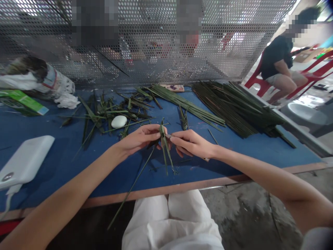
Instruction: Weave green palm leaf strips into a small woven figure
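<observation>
My left hand [140, 138] and my right hand [191, 143] meet over the blue table top [52, 163], both pinched on a few narrow green leaf strips [164, 147]. The strips cross between my fingertips and their ends hang down toward the table's front edge. One long strip [132, 185] trails down past the edge toward my lap. The fingers of both hands are closed round the strips.
Loose leaf scraps [109, 111] and a white oval object [119, 121] lie behind my left hand. Bundles of long green strips [234, 107] fill the back right. A white power bank [24, 161] sits at left. A perforated metal screen [156, 41] backs the table. A person sits on red chairs [281, 66] at right.
</observation>
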